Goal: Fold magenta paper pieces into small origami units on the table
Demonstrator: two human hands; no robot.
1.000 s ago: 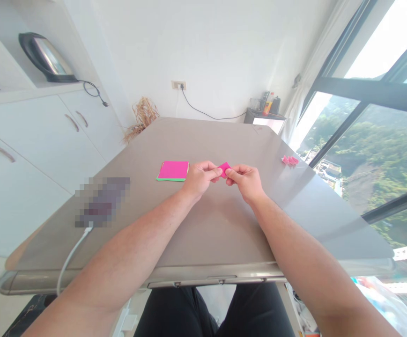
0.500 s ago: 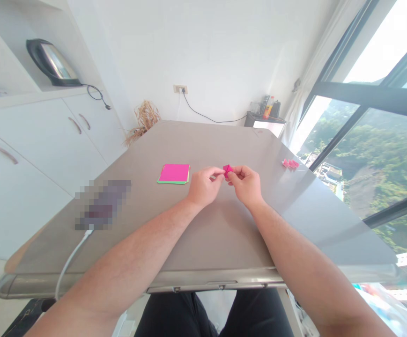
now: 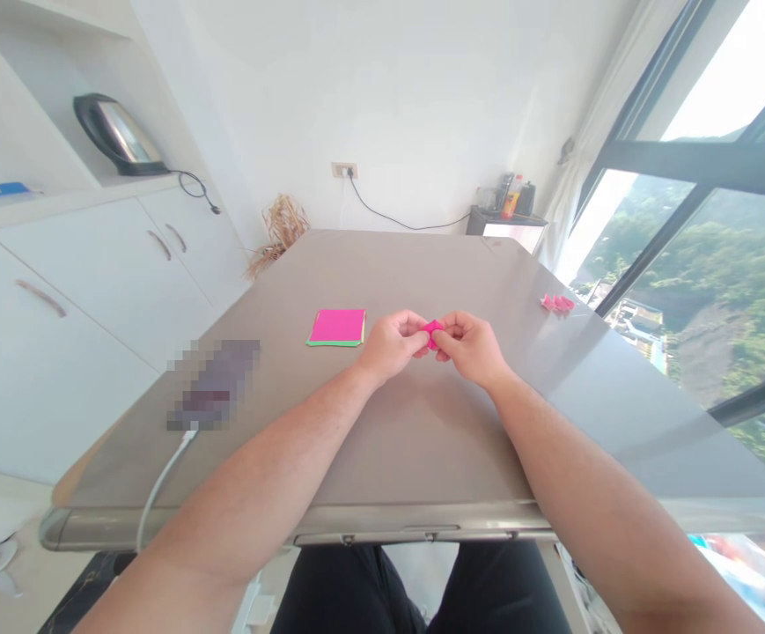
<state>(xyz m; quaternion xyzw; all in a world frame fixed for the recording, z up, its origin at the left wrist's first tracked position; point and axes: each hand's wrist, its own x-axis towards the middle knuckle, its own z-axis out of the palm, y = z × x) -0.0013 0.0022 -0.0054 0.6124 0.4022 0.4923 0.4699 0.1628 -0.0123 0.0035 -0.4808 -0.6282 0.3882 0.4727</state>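
A small folded piece of bright pink paper (image 3: 433, 328) is held above the table between my two hands. My left hand (image 3: 392, 346) pinches its left side, thumb pressed against the fingers. On the other side my right hand (image 3: 473, 346) grips it with thumb and forefinger, the fingers curled. Most of the paper's lower part is hidden by the thumbs. Just left of my left hand lies a stack of square coloured paper (image 3: 337, 326), pink on top with a green edge showing beneath.
Several small pink folded paper pieces (image 3: 557, 304) lie near the right edge of the grey table (image 3: 382, 273). A blurred-out device (image 3: 214, 385) with a white cable (image 3: 164, 471) is at the left. An electric kettle (image 3: 124, 136) stands on a shelf; bottles (image 3: 512, 197) are at the back.
My left hand has moved in to the folded paper, and both thumbs now press on it. The view has shifted slightly, so the whole table appears a little further right.
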